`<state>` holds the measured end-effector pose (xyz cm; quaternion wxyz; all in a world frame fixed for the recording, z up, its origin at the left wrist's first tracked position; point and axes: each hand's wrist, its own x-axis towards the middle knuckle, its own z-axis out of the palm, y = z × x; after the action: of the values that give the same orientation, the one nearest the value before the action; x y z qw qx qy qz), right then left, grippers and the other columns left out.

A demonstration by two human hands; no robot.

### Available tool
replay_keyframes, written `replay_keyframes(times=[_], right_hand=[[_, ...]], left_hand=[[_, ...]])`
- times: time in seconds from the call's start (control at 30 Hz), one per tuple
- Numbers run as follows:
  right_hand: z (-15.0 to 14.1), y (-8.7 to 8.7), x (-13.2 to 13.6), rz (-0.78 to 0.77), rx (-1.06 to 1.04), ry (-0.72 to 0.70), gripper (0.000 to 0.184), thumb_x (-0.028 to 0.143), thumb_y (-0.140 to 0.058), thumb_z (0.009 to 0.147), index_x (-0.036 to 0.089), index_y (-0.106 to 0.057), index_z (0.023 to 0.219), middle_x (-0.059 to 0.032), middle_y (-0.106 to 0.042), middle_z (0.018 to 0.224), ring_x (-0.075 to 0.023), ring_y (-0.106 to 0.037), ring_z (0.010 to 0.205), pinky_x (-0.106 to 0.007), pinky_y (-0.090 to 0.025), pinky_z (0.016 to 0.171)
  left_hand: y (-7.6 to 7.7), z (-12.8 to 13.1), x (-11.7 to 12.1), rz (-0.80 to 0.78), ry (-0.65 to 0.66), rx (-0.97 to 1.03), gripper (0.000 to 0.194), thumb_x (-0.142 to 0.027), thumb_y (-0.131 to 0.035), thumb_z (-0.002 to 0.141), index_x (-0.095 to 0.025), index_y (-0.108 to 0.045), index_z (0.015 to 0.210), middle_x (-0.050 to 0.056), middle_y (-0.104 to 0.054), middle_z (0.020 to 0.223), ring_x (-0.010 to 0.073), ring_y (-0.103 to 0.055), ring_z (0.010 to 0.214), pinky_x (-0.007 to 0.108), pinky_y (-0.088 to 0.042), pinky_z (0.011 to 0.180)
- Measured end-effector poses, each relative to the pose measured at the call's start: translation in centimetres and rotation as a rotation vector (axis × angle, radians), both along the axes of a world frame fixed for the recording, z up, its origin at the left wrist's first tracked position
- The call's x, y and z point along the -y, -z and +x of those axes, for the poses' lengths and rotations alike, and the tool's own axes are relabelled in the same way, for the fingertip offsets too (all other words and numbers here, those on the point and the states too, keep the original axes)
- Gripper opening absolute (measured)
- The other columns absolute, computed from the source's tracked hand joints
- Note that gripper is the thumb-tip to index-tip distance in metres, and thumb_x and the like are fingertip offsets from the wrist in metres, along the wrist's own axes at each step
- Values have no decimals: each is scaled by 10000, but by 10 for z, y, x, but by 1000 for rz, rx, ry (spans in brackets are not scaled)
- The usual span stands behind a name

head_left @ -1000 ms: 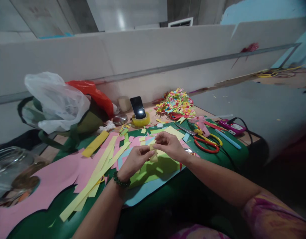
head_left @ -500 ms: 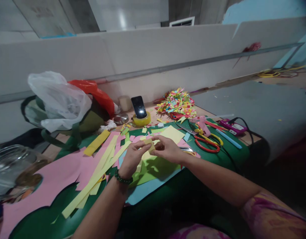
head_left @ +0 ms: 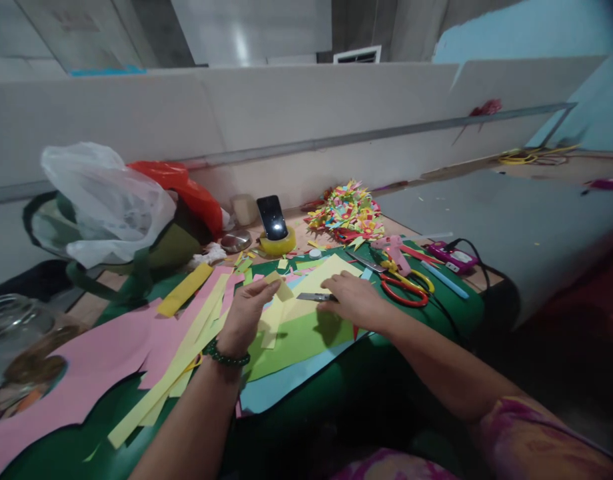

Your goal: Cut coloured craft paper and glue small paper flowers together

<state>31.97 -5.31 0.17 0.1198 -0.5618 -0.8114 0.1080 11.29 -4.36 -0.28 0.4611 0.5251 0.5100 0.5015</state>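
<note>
My left hand [head_left: 246, 303], a green bead bracelet on its wrist, pinches a small pale yellow paper piece [head_left: 285, 290] between thumb and fingers. Just to its right, my right hand [head_left: 354, 299] grips a small metal-bladed cutter [head_left: 312, 297]. The blade points left at the paper piece, with a slight gap between them; fingers hide the handle. Beneath both hands lie sheets of pale yellow paper [head_left: 331, 273], green paper [head_left: 286, 357] and light blue paper [head_left: 271, 393]. A narrow yellow strip [head_left: 270, 333] rests on the green sheet.
Red-handled scissors [head_left: 404, 293], a pink glue gun [head_left: 394, 250] and a purple power strip [head_left: 451, 259] lie at right. A phone [head_left: 271, 217] leans behind a tape roll [head_left: 278, 243]. Pink paper [head_left: 101, 347], long yellow strips [head_left: 171, 373] and a bag [head_left: 111, 220] occupy the left.
My hands have moved apart. The right hand has let go of the paper piece and taken hold of the small cutter; the left still pinches the paper. The view has shifted slightly.
</note>
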Motion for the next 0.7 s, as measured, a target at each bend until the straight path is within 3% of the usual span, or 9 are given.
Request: replay_keyframes(times=[0.1,0.2,0.37,0.47,0.7], right_hand=[[12,-1,5,-40,277,89,210,324,-653,832,131,-679,913,-184,-681,1000,-336,-574,1042,-355,-478,695],[20,6,5,-41,298,103,158,277,-608,864,136,-670,903,-175,-682,990,-324,-569,1042,-330,-458,658],[38,5,9,13,105,141,122,280,-600,860,183,-598,935,-84,-693,904,-228,-632,869,-261,-405,612],[47,-1,19,53,-80,74,120,280,-593,848,213,-554,940,-9,-680,784,-175,-640,709,-240,-399,595],[51,0,33,256,-240,-53,101,280,-610,799,223,-561,867,-4,-673,747,-165,-639,662,-237,-411,578]], left_hand=[[1,-6,-5,-8,-28,18,363,-510,-803,542,-169,-729,637,23,-679,685,145,-559,713,246,-423,661],[2,-9,-7,1,-31,62,354,-502,-811,540,-172,-733,641,42,-699,734,158,-581,744,251,-442,671],[-1,-8,-6,-41,-59,124,401,-479,-828,502,-162,-760,736,64,-728,778,201,-627,842,306,-471,784],[-4,-7,-5,-66,-5,196,387,-469,-840,493,-160,-754,710,60,-731,746,206,-649,864,334,-468,874],[-6,-6,-2,-88,89,201,390,-462,-841,505,-134,-756,696,94,-739,745,242,-673,865,380,-468,926]])
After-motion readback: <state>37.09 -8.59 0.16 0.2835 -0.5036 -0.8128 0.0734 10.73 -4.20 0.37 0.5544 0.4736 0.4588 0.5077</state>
